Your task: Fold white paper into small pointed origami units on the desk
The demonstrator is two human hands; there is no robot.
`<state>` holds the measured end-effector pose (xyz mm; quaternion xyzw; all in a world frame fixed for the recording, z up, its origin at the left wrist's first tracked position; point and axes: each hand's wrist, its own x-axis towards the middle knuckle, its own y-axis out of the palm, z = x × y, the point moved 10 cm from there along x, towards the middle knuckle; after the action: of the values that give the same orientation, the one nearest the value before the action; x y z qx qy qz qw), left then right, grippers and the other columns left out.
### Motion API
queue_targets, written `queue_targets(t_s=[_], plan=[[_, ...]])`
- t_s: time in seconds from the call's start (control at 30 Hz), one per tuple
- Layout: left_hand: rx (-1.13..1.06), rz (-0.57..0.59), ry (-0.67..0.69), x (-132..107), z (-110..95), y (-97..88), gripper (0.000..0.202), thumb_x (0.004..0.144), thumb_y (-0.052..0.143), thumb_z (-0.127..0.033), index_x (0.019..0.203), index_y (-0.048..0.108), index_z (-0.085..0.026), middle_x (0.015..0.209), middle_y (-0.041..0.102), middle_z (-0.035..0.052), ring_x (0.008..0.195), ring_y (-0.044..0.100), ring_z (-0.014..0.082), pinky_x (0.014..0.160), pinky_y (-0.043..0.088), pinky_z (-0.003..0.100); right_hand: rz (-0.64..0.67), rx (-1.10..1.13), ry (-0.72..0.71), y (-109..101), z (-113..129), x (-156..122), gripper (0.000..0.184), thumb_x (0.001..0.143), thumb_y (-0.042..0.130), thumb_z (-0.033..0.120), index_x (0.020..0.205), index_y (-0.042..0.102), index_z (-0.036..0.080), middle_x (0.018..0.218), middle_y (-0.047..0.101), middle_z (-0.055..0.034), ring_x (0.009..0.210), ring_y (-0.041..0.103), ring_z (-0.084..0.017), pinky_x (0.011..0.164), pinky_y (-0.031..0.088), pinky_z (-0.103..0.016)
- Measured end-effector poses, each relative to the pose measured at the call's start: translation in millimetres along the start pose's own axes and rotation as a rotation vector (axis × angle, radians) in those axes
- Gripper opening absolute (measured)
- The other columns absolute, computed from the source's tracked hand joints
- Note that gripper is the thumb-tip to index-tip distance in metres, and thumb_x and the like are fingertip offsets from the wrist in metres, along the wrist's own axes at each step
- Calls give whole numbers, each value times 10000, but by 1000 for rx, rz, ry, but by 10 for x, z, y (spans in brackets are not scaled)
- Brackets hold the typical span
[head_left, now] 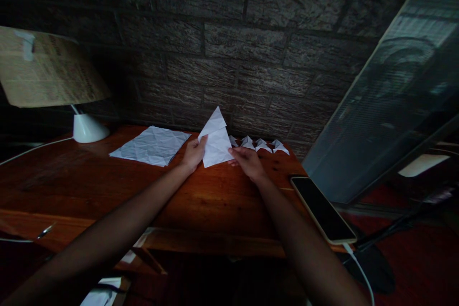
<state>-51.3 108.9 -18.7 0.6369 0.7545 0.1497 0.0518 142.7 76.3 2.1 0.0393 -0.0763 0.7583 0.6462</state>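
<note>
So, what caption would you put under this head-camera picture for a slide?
Left hand and right hand hold a part-folded white paper at a wooden desk, small folded pieces behind.

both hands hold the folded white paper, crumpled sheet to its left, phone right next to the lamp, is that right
Not quite: the head view shows the phone near the right edge of the table, far from the lamp at the left. The left hand and right hand do hold the folded white paper, with the crumpled sheet to its left.
</note>
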Motion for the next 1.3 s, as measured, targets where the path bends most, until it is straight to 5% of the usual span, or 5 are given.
queue_targets(t_s=[0.27, 0.43, 0.7, 0.93, 1.3], plan=[[-156, 31, -113, -6, 25, 36, 302, 716, 788, -450, 844, 727, -184, 801, 758, 48, 732, 704, 177, 693, 539, 258, -66, 61, 31, -118, -37, 44, 311, 732, 774, 465, 797, 673, 178, 689, 708, -15, 636, 713, -158, 621, 589, -261], [-114, 52, -188, -10, 40, -10, 375, 597, 875, -402, 842, 713, -168, 811, 749, 52, 687, 672, 129, 597, 490, 196, -134, 19, 26, -246, -72, 69, 284, 765, 751, 450, 778, 659, 181, 693, 704, -14, 623, 706, -156, 637, 603, -277], [-58, 16, -153, -15, 8, -62, 371, 584, 882, -390, 824, 728, -153, 776, 735, 48, 653, 645, 119, 578, 472, 200, -136, 84, 27, -261, -42, 54, 206, 759, 765, 346, 843, 681, 178, 700, 708, -10, 609, 693, -145, 652, 598, -285], [-120, 254, -129, -85, -84, 229, 427, 658, 844, -410, 987, 728, -162, 1016, 757, 87, 845, 701, 179, 803, 548, 304, -148, 7, -3, -341, -32, 88, 287, 718, 755, 426, 828, 665, 176, 671, 680, 7, 565, 653, -136, 619, 563, -281], [-96, 30, -33, 27, -20, -40, 381, 642, 839, -444, 822, 723, -129, 733, 731, 45, 644, 653, 156, 666, 536, 275, 65, -253, -275, -76, 323, -36, 236, 851, 522, 275, 1016, 681, 220, 854, 680, -14, 665, 622, -133, 627, 529, -270]])
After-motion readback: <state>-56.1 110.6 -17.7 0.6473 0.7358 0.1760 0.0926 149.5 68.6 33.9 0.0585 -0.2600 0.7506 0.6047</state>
